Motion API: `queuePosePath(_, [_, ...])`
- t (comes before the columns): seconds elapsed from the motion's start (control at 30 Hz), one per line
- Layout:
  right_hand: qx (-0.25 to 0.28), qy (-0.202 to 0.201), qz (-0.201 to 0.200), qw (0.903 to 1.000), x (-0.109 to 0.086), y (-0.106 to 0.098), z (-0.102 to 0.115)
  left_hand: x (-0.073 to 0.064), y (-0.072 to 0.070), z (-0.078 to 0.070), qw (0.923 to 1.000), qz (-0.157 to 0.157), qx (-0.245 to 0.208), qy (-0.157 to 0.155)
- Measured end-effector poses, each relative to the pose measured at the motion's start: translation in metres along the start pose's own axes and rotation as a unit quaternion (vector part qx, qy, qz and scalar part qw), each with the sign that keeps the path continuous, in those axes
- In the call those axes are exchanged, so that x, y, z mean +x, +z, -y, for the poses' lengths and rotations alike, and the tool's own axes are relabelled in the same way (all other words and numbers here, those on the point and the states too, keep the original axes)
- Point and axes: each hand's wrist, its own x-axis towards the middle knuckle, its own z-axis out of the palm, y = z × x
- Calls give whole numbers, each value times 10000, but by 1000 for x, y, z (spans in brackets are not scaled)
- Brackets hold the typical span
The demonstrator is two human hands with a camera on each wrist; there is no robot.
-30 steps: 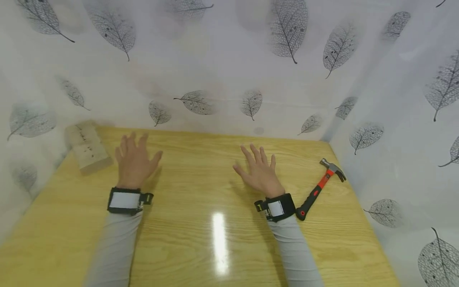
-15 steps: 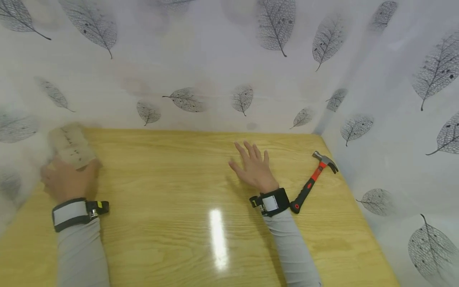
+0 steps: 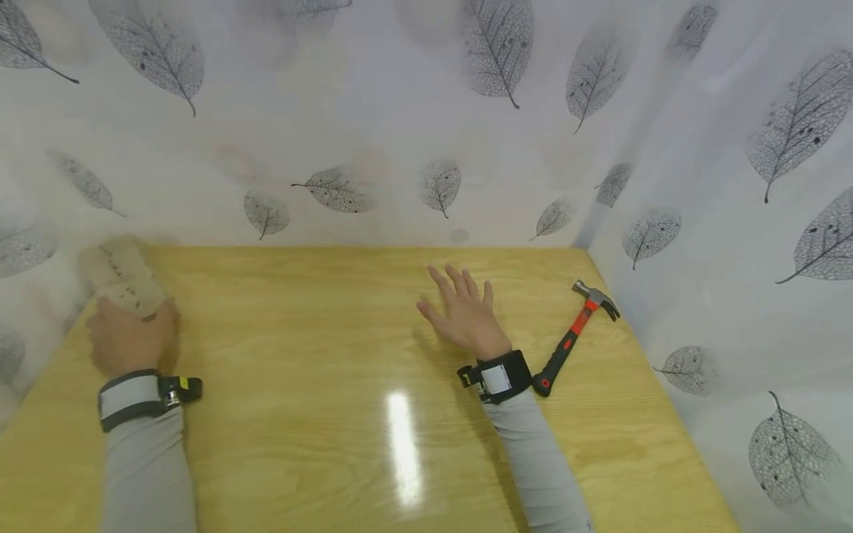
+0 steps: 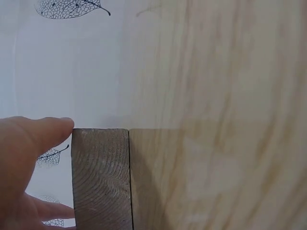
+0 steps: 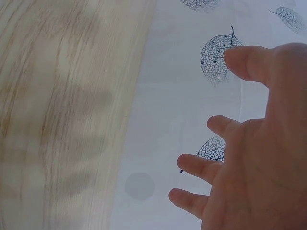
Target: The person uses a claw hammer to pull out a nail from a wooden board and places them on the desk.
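On the table at the far left lies a long wooden block with dark marks on its top. My left hand reaches over its near end, thumb at the right edge and fingers towards the left side, and seems to grip it. In the left wrist view the thumb touches a corner of the block's grained end. The fingers beyond are partly out of frame. My right hand is over the table with fingers spread, holding nothing. In the right wrist view its fingers are apart.
A claw hammer with a red and black handle lies right of the right hand, its head pointing away. The wood-grain table meets a white leaf-printed curtain at the back and sides.
My left hand has moved left onto the block's near end, and its fingers have drawn in around it. The right hand has stayed about where it was; the head view has shifted slightly.
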Motion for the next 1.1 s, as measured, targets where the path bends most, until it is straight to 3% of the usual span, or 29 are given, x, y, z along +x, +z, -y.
queuePosePath(0.27, [33,55,-46,10000,-6,8,5,10,0,16,9997,-29,239,13])
queuePosePath(0.43, [56,-23,-171,9998,-2,7,3,4,2,8,9988,27,480,-56])
queuePosePath(0.63, [131,-73,-210,9997,-5,4,0,-22,14,-3,9943,185,940,471])
queuePosePath(0.9, [47,-34,-70,10000,-2,10,0,-64,33,-24,9778,388,1369,1537])
queuePosePath(1.1, [-41,91,18,9999,5,15,4,-83,40,-36,9697,627,1469,1851])
